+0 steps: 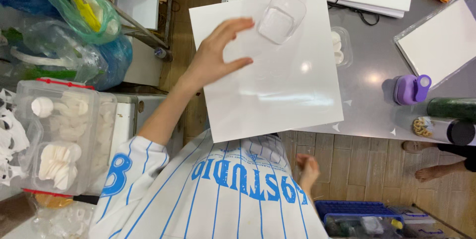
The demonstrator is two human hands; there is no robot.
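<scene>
Seen from above at a grey counter (367,105): one glossy white square board (267,70) overhanging the edge, one clear plastic cup (281,17) on it, just beyond the fingertips. Left hand (215,55) spread wide over the board, fingers (238,25) touching the cup's side, gripping nothing. Right hand (308,169) low by the striped shirt, blurred; grip impossible to tell. Cup likely light, thin, easily crushed and slippery; best taken around its wall. One purple punch (410,89) well beyond, far side of board.
</scene>
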